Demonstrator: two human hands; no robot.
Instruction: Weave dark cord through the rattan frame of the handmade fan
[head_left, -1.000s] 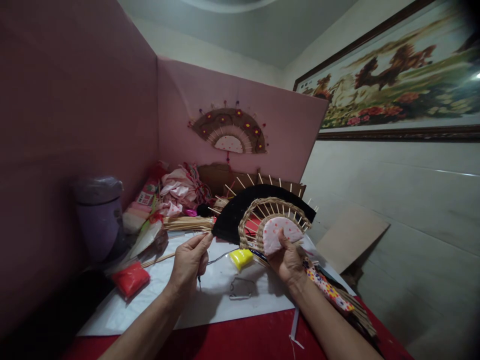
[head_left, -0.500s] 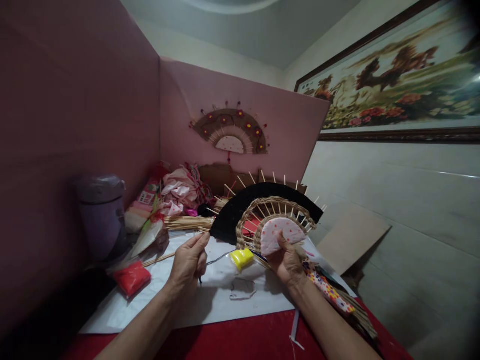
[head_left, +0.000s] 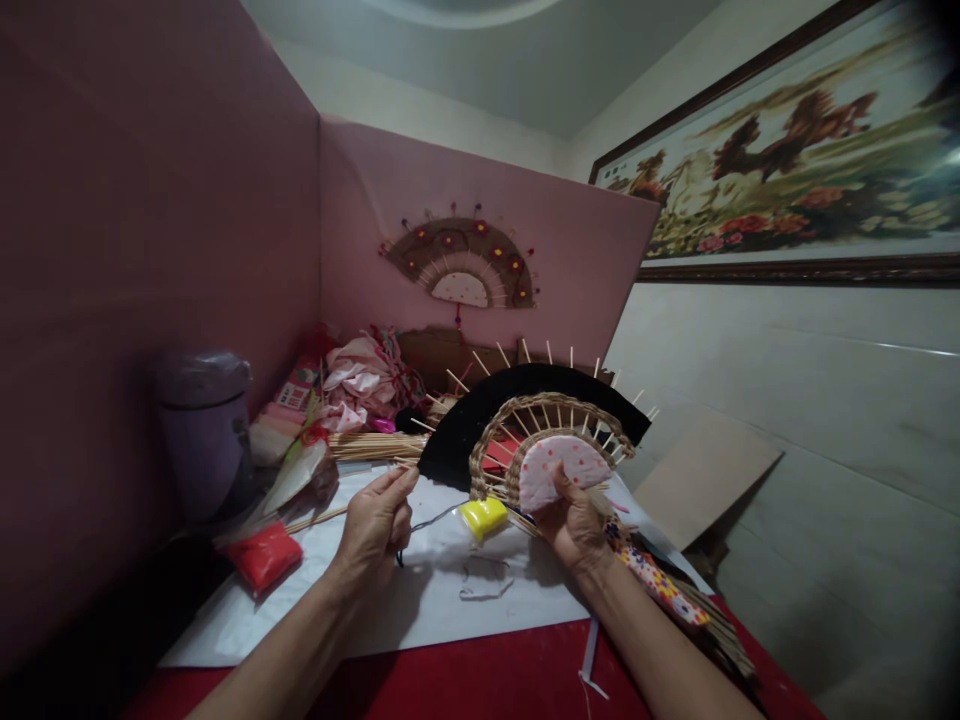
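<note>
A half-round fan (head_left: 480,410) is held up above the table, with a black cloth band, thin wooden sticks, braided cord arcs and a pink dotted half-disc (head_left: 562,465) at its base. My right hand (head_left: 574,520) grips that base, thumb in front and fingers behind. At the fan's left corner, my left hand (head_left: 382,510) pinches the tip of the black band, thumb against forefinger. A dark cord (head_left: 439,517) runs from near my left hand toward a yellow packet (head_left: 484,517) lying on the white sheet (head_left: 450,630).
A red packet (head_left: 265,558) and a purple lidded container (head_left: 204,430) stand left. Behind lie bundled sticks (head_left: 375,446) and pink cloth (head_left: 364,370). A finished fan (head_left: 465,260) hangs on the pink board. Flowered fabric (head_left: 660,580) and a brown board (head_left: 709,475) are right.
The fan has shifted very slightly, its right end a little outward. Both hands keep their hold in nearly the same place.
</note>
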